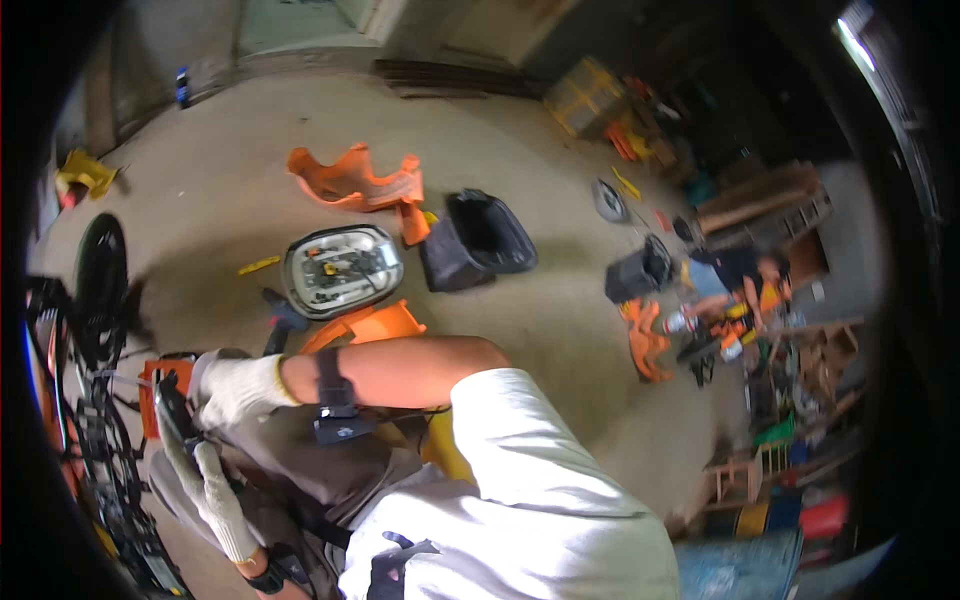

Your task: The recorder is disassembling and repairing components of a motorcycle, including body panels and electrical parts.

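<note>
Both my hands wear off-white knit work gloves and meet in front of my knees, beside a black wheeled frame [105,440]. My left hand [222,505] is closed around a dark, elongated part [174,408] that points away from me. Close above it, my right hand [240,388] has its fingers curled at the part's near side; what they grip is hidden. Just beyond the gloves is an orange piece [152,415], partly covered by the dark part. A thin pale cable or rod [120,377] runs toward the frame.
A grey-white tray of small parts [342,270], a black bin [475,245] and orange shells [360,180] lie ahead on the floor. A black wheel [102,290] stands at left. Another person [735,285] works at right, near a second dark bin [638,270]. Wooden clutter [735,480] fills the right side.
</note>
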Motion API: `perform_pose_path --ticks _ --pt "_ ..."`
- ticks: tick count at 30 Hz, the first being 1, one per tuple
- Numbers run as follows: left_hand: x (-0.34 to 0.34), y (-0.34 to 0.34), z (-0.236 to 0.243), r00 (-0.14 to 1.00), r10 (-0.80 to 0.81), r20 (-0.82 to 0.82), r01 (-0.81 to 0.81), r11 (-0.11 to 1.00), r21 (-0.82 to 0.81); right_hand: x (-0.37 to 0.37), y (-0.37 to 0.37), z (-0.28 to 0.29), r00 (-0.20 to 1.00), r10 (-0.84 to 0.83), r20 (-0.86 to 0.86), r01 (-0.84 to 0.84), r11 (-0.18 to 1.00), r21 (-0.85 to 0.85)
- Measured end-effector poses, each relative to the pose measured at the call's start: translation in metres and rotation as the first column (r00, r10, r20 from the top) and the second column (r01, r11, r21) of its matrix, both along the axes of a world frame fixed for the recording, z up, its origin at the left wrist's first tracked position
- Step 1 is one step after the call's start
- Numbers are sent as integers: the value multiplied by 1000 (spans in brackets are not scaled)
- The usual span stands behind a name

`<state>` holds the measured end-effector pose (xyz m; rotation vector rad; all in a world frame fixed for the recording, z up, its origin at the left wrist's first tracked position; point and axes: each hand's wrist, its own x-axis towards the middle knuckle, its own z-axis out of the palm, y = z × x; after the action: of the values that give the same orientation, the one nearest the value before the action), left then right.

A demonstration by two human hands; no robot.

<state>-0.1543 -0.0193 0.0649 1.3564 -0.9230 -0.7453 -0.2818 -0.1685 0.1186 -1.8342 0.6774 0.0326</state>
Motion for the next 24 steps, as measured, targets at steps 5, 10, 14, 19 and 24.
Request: perform_pose_path --ticks 5,10,14,19,24 --pt "-6 9 10 992 2 -123 5 998 55 4 8 -5 984 -144 -109 175 904 390" --pt "-3 16 19 966 -7 -259 4 1000 -12 14 16 1 899 -243 -365 437 438 785" --pt "4 22 24 984 -24 -174 37 997 68 1 9 13 921 -95 -377 383 393 836" --pt "7 25 23 972 -113 -207 129 989 67 -1 -5 20 948 61 -313 229 553 801" --pt "8 24 23 964 -83 -252 87 996 4 11 0 35 953 196 -230 -73 889 452"
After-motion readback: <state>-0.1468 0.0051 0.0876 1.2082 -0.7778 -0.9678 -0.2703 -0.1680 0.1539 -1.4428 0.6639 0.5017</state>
